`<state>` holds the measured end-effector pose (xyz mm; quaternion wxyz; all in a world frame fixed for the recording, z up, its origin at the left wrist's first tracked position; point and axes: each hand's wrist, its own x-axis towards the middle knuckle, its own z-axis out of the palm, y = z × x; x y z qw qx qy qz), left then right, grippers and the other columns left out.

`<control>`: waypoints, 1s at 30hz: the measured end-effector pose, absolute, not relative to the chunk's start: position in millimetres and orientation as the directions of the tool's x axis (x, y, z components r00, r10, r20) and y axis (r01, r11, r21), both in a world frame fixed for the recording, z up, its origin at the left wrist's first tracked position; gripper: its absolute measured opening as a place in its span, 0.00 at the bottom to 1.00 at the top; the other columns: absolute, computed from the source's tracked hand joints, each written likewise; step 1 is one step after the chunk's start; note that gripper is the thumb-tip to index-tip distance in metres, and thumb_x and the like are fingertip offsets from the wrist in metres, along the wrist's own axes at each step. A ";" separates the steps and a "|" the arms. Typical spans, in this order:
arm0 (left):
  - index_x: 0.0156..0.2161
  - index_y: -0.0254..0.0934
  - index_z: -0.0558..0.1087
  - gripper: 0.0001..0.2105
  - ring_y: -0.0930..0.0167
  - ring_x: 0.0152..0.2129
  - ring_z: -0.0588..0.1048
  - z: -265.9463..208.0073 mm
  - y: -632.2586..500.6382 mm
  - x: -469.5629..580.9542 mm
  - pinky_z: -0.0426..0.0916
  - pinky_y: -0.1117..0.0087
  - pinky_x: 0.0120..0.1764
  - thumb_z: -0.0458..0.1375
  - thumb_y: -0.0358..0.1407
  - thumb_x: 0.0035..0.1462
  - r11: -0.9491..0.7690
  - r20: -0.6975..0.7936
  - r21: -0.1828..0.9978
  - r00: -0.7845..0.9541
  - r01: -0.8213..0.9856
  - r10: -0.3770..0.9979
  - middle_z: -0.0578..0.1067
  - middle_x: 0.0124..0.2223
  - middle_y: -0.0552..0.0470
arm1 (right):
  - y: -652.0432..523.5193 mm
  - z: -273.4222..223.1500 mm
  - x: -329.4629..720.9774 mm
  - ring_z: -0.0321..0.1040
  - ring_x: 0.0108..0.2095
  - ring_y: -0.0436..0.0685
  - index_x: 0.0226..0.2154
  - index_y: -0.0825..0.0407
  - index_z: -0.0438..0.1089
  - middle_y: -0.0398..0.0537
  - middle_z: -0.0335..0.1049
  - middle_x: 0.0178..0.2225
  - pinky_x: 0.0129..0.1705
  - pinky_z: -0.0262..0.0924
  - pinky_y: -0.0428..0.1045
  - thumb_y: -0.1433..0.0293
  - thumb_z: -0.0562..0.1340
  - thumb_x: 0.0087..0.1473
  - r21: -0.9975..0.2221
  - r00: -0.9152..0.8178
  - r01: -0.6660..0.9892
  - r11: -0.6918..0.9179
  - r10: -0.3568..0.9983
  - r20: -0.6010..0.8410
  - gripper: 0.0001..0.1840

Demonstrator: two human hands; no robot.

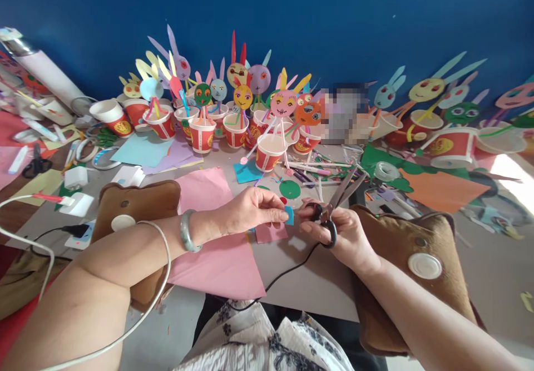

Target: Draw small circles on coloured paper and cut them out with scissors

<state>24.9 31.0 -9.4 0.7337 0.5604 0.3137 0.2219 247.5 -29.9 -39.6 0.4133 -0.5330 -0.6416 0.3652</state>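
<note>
Between thumb and fingers, my left hand [259, 208] pinches a small piece of blue paper [289, 215]. My right hand [348, 235] grips black-handled scissors [334, 207], whose blades point away and up to the right, apart from the blue paper. Under my left hand lie a small pink paper square [271, 233] and a large pink sheet [221, 260]. Just beyond the hands are a green paper circle [290, 189] and a blue paper sheet [247, 173].
Red paper cups [270, 154] with rabbit-faced paper figures line the blue wall. Brown cushioned pads [417, 298] lie at both sides. A white cable [164, 254] crosses my left arm; a black cord [287, 273] runs below the hands. Paper scraps and orange paper [438, 189] lie right.
</note>
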 end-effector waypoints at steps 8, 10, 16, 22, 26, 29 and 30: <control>0.28 0.31 0.74 0.16 0.77 0.23 0.71 -10.7 28.4 26.5 0.66 0.74 0.31 0.71 0.43 0.45 0.308 -0.238 0.951 0.730 0.040 0.641 0.75 0.25 0.53 | -28.6 -40.4 246.4 0.73 0.31 0.58 0.34 0.50 0.79 0.48 0.77 0.29 0.36 0.69 0.51 0.54 0.70 0.47 -0.952 -0.140 0.292 0.093 0.989 0.054 0.18; 0.28 0.31 0.75 0.17 0.77 0.22 0.71 -12.7 28.7 25.9 0.65 0.75 0.28 0.71 0.45 0.45 0.383 -0.295 0.921 0.774 0.074 0.560 0.75 0.25 0.53 | -28.5 -40.0 246.7 0.72 0.31 0.57 0.33 0.49 0.79 0.47 0.76 0.29 0.37 0.69 0.51 0.54 0.70 0.47 -0.962 -0.167 0.253 0.100 0.984 0.059 0.17; 0.31 0.32 0.77 0.15 0.76 0.23 0.74 -23.1 25.6 24.0 0.67 0.74 0.30 0.70 0.44 0.48 0.487 -0.368 0.848 0.893 0.210 0.257 0.77 0.27 0.51 | -28.3 -32.8 244.3 0.70 0.33 0.58 0.29 0.49 0.79 0.50 0.74 0.31 0.41 0.68 0.55 0.52 0.70 0.45 -0.973 -0.370 0.203 0.108 0.929 0.026 0.18; 0.31 0.34 0.77 0.15 0.75 0.25 0.76 -28.7 23.9 23.4 0.70 0.74 0.31 0.71 0.44 0.46 0.504 -0.404 0.814 0.905 0.289 0.135 0.77 0.28 0.52 | -27.5 -26.4 238.4 0.68 0.35 0.58 0.31 0.51 0.78 0.48 0.73 0.26 0.51 0.63 0.58 0.56 0.67 0.51 -0.964 -0.571 0.206 0.170 0.821 0.023 0.15; 0.30 0.34 0.77 0.15 0.75 0.25 0.76 -30.6 25.5 24.5 0.70 0.75 0.32 0.71 0.44 0.46 0.506 -0.423 0.805 0.898 0.311 0.121 0.77 0.28 0.52 | -27.4 -27.4 237.1 0.67 0.36 0.57 0.30 0.50 0.77 0.47 0.73 0.27 0.49 0.63 0.56 0.60 0.67 0.53 -0.959 -0.583 0.179 0.218 0.809 0.075 0.11; 0.30 0.34 0.77 0.14 0.76 0.25 0.75 -30.1 25.3 25.4 0.69 0.76 0.31 0.71 0.43 0.46 0.517 -0.421 0.798 0.901 0.310 0.109 0.76 0.27 0.53 | -27.2 -29.6 237.3 0.68 0.36 0.56 0.29 0.52 0.75 0.49 0.73 0.29 0.43 0.65 0.52 0.63 0.66 0.53 -0.958 -0.597 0.160 0.238 0.797 0.098 0.09; 0.30 0.34 0.77 0.14 0.76 0.25 0.75 -29.7 25.0 25.8 0.69 0.76 0.31 0.72 0.43 0.45 0.525 -0.424 0.792 0.899 0.310 0.109 0.77 0.27 0.53 | -27.3 -30.1 237.5 0.68 0.35 0.56 0.29 0.52 0.75 0.49 0.73 0.30 0.42 0.65 0.52 0.63 0.66 0.53 -0.959 -0.598 0.159 0.234 0.796 0.095 0.09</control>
